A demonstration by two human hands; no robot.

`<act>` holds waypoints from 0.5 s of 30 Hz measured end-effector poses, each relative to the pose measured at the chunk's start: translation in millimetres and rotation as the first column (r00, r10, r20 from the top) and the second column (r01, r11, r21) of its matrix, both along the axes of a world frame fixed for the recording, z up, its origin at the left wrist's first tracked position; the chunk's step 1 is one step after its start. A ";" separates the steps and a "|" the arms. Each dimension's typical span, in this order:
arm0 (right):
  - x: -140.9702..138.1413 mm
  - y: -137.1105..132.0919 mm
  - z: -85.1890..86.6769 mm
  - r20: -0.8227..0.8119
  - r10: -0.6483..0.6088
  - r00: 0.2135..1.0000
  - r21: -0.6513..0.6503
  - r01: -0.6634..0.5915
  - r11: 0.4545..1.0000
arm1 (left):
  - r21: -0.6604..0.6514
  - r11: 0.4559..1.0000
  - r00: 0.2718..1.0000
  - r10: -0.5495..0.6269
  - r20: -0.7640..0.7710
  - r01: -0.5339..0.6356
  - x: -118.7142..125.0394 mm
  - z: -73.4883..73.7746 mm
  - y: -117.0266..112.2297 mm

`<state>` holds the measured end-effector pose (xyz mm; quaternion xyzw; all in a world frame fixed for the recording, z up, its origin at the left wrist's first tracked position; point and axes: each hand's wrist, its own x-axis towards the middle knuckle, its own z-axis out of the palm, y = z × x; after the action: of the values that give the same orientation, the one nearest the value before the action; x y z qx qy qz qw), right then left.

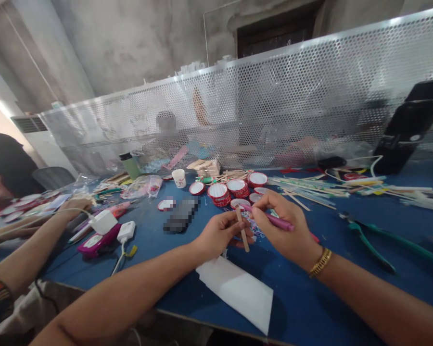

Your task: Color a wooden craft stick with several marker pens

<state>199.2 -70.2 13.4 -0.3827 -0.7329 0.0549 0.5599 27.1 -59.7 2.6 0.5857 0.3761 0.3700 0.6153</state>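
Wooden stick [243, 236], flat and narrow, held in the left hand [216, 235] above a blue table [299, 307].
Left fingers: clamped on the stick, thumb across its face. Right hand [285, 223]: fingers closed around a magenta pen [281, 223], its end near the stick's upper end; contact cannot be told. Gold bracelet [320, 263] on the right wrist. Below the left hand, white paper [240, 290], lying at the table's near side. Beyond the hands, red-rimmed discs [218, 191], several stacked; to their left, a dark, pixelated slab [181, 215] and a paper cup [179, 178]. To the right, teal-handled pliers [370, 244] and loose strips [306, 189]. Far left, another person's forearm [29, 252]. At the back, a perforated metal screen [285, 91].
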 end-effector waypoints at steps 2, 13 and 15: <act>-0.2 -0.3 0.1 0.011 0.016 1.000 -0.016 -0.015 1.000 | -0.009 1.000 1.000 -0.002 0.007 0.002 -0.2 -0.5 0.4; -1.5 1.9 -1.6 0.016 0.043 0.999 0.057 -0.044 0.997 | -0.044 0.999 1.000 0.014 0.028 -0.013 -0.9 0.4 0.3; -2.0 2.5 -1.8 0.001 0.036 0.999 0.052 -0.036 0.998 | -0.047 0.999 0.999 0.023 0.042 -0.021 -1.7 -0.3 1.1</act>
<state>197.2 -67.8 11.6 -0.3548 -0.7409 0.0458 0.5685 25.3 -58.5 2.3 0.5590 0.3780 0.3801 0.6326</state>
